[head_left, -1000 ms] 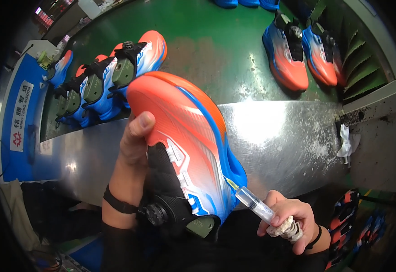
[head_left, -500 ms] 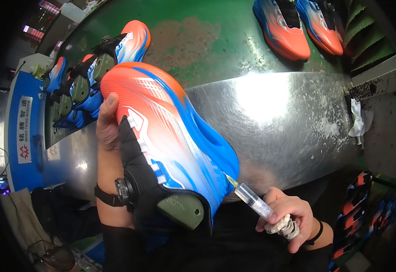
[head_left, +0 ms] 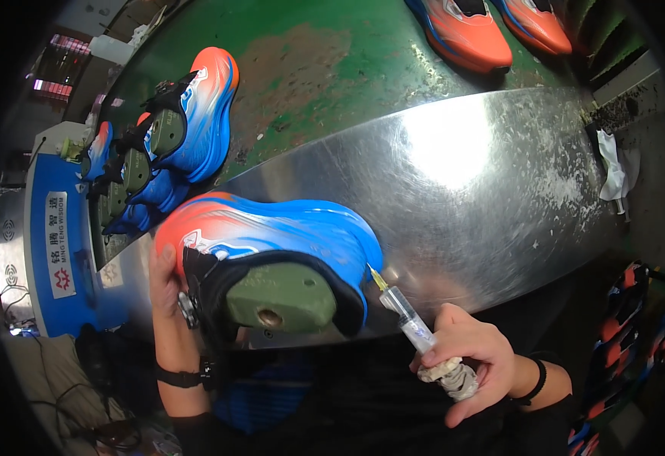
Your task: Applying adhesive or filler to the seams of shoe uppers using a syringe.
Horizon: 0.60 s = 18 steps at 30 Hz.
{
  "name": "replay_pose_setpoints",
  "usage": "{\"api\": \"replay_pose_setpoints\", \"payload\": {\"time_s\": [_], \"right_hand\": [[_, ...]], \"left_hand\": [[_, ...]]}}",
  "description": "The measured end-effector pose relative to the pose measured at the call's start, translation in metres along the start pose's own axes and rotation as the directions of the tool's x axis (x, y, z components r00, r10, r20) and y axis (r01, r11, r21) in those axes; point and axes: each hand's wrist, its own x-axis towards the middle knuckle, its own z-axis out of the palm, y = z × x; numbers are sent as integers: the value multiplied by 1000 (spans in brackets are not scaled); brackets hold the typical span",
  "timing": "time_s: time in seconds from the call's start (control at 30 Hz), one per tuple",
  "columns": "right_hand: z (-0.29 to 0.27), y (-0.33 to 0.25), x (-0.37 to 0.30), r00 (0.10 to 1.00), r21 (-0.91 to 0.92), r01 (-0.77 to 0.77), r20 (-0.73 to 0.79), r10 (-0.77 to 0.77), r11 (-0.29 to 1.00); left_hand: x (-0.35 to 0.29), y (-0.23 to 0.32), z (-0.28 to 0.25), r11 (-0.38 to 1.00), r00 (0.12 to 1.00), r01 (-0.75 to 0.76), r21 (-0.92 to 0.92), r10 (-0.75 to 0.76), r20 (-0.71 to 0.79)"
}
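Note:
In my left hand (head_left: 163, 285) is an orange, white and blue sports shoe (head_left: 302, 228). My fingers are closed around its toe end; most of them are hidden behind it. A dark green shoe last (head_left: 283, 285) fills the shoe's black-lined opening, which is turned towards me. My right hand (head_left: 480, 353) grips a clear syringe (head_left: 407, 315) with a yellow-based needle. The needle's tip is at the blue heel, by the sole; whether it touches cannot be made out. Pale wrapping covers the syringe's near end.
A curved, scratched metal sheet (head_left: 332, 167) lies beyond the shoe, at the front of a green worktop (head_left: 294, 68). Several similar shoes on lasts (head_left: 211, 125) stand at the left. Another pair of shoes (head_left: 469, 42) sits far right. A blue panel (head_left: 32, 258) rises at the left.
The shoe has been rolled and lowered, so its opening and last now face me. My right hand has moved slightly down, with the needle still at the heel.

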Motion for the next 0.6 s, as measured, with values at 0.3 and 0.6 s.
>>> {"api": "replay_pose_setpoints", "payload": {"time_s": [0.3,0.6], "right_hand": [[27,9,22,997,-58,18,-72,-22,998],[35,7,35,989,-92,-15,-145,2,996]], "left_hand": [[-71,-1,-4,985,976,172,-20,-173,-132],[-113,-6,55,890,934,358,-283,-340,110]]}}
